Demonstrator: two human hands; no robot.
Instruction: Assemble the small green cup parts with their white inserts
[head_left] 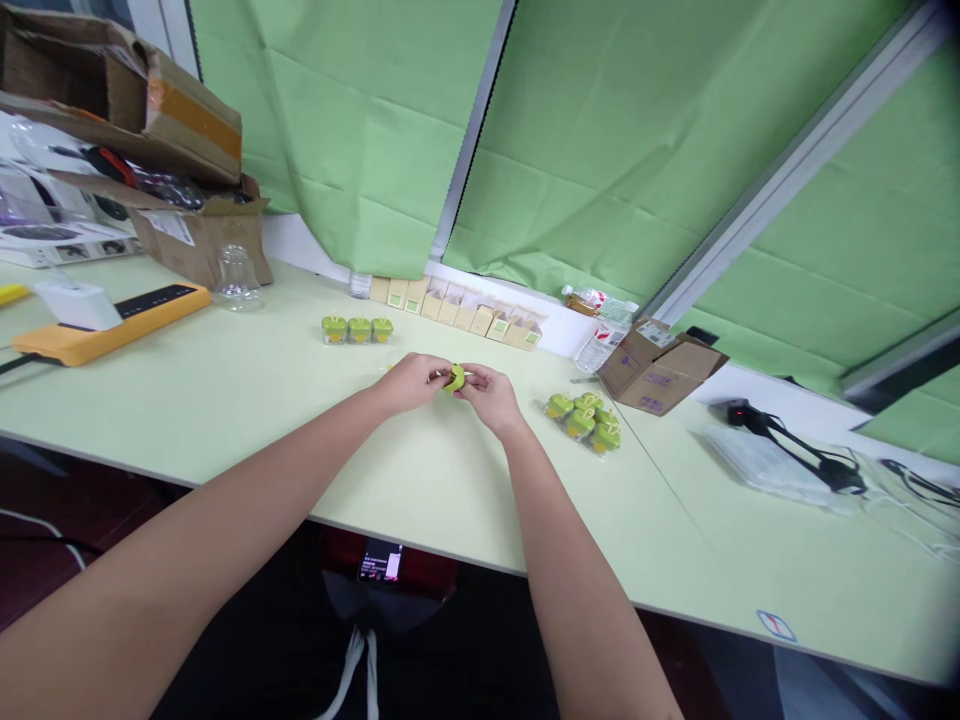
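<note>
Both hands meet above the middle of the table (420, 470), pinching a small yellow-green curved piece (456, 378) between them. My left hand (412, 381) has its fingers closed on the piece's left side. On the other side, the fingertips of my right hand (491, 393) grip it too. The piece's exact kind is too small to tell. Beyond my left hand, a row of three small clear cups with green lids (358, 330) stands on the table. To the right of my right hand sits a cluster of several similar green-lidded cups (585, 422).
Small card boxes (457, 308) line the wall. Plastic bottles (600, 325) and a cardboard box (660, 370) stand back right; a black device (795, 445) lies further right. At left are an orange power strip (150, 318), a clear jar (238, 280) and stacked cartons (202, 235). A phone (381, 560) rests below the table edge.
</note>
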